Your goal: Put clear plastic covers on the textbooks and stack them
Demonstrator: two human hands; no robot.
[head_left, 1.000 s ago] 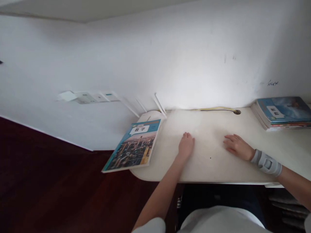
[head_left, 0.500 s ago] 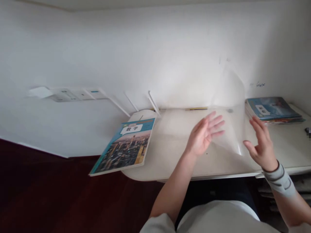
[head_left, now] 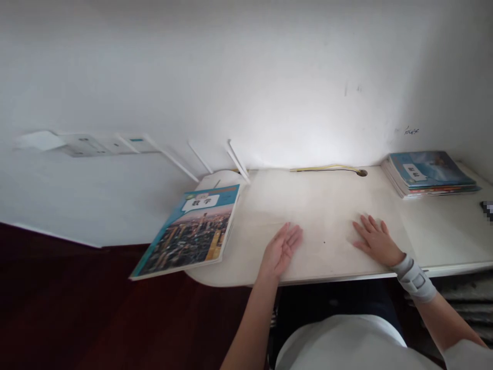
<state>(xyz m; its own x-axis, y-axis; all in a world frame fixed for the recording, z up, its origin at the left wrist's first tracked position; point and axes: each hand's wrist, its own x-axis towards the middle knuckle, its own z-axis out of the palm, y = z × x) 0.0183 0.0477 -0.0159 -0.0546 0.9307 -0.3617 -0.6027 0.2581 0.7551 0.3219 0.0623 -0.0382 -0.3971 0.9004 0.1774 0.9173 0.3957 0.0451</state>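
A clear plastic sheet (head_left: 323,210) lies on the white desk; its edges are faint and hard to trace. My right hand (head_left: 379,245) is palm down with its fingers spread, resting on or just over the sheet's right part. Farther left, my left hand (head_left: 282,251) is turned on its side, fingers stretched out and palm facing right, low over the desk near its front edge. Both hands hold nothing. Whether the left one touches the sheet I cannot tell.
A textbook with a city cover (head_left: 192,226) overhangs the left end of the desk (head_left: 239,262). At the right back stands a stack of books (head_left: 435,172). A yellow cable (head_left: 319,168) runs to a hole by the wall. White wall sockets (head_left: 111,145) are at left.
The clear sheet, raised and slanting between my hands before, now lies down on the desk. Both hands have come down and left; the right one has turned palm down.
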